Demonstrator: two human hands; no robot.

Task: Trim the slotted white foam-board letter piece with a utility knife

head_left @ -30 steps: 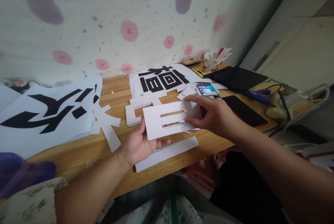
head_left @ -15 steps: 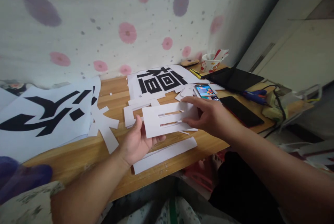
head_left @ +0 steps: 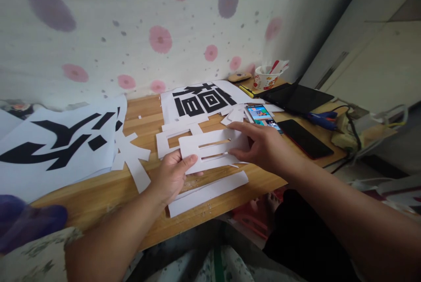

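Note:
A white foam-board-like rectangle point(head_left: 215, 149) with two long slots cut through it is held up over the wooden table point(head_left: 108, 192). My left hand point(head_left: 176, 172) is closed on its near left corner, thumb on top and fingers underneath. At the other end, my right hand point(head_left: 259, 144) pinches the right edge between thumb and fingers. Behind it lies a white cut-out frame point(head_left: 162, 141) with an open middle. A long white strip point(head_left: 208, 194) rests in front, close to the table's edge. To the left is a branching white cut-out point(head_left: 136, 170).
Paper sheets with bold black character shapes lie at the left point(head_left: 79, 155) and back point(head_left: 171, 106). At the right are a lit phone point(head_left: 261, 115), a dark red-edged phone-like slab point(head_left: 305, 138), a black tablet-like panel point(head_left: 296, 97), a blue-handled tool point(head_left: 322, 119) and a patterned cup point(head_left: 265, 79).
My left thumb has come down onto the slotted piece's face, so the left hand now grips its corner. The right hand keeps its pinch, nearly unmoved.

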